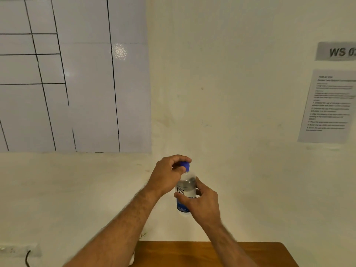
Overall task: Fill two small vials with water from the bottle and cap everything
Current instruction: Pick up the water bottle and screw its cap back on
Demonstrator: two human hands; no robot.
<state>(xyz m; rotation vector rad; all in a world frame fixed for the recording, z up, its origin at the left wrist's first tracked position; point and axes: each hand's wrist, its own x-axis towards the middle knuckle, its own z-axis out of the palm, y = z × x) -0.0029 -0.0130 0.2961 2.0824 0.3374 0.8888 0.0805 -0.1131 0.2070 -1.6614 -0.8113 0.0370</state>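
Note:
A small clear bottle (186, 185) with a white and blue label is held upright in the air in front of the wall. My right hand (203, 202) wraps around its lower body. My left hand (167, 175) sits over the top, with its fingers pinched around the blue cap (186, 165). Whether the cap is tight or loose on the neck is unclear. No vials are in view.
The far edge of a wooden table (221, 253) shows at the bottom. A lined whiteboard sheet (73, 74) hangs on the wall at the left. Printed paper notices (329, 105) hang at the right. A wall socket with a black cable (27, 257) sits at the bottom left.

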